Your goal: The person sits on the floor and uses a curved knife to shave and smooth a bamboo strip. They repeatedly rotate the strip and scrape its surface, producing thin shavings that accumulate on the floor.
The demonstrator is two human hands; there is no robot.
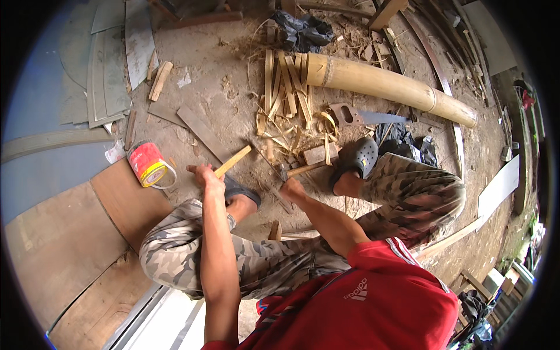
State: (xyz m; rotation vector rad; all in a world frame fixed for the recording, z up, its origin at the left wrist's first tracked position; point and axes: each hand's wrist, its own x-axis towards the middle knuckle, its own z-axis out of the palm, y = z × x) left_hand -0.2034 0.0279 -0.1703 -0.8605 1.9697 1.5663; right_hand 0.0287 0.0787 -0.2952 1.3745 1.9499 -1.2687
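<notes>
My left hand [205, 175] is closed round the lower end of a short, pale yellow bamboo stick [234, 160], which tilts up to the right. One of its fingers points left. My right hand [293, 189] is a fist beside my foot, and a thin dark blade-like tool [269, 161] runs from it up to the left; its grip is hidden. Just above that fist lies a wooden handle [307, 168] with a dark end. A wooden block [319, 154] is close by. Split bamboo strips [287, 87] and curled shavings [283, 131] spread on the ground beyond my hands.
A thick bamboo pole [373, 87] lies across the far right, with a handsaw [361, 115] below it. Left stands a red paint can [146, 163] beside wooden boards [128, 198]. Black plastic bags [303, 30], a flat plank [201, 134] and my shoes [361, 156] surround the work.
</notes>
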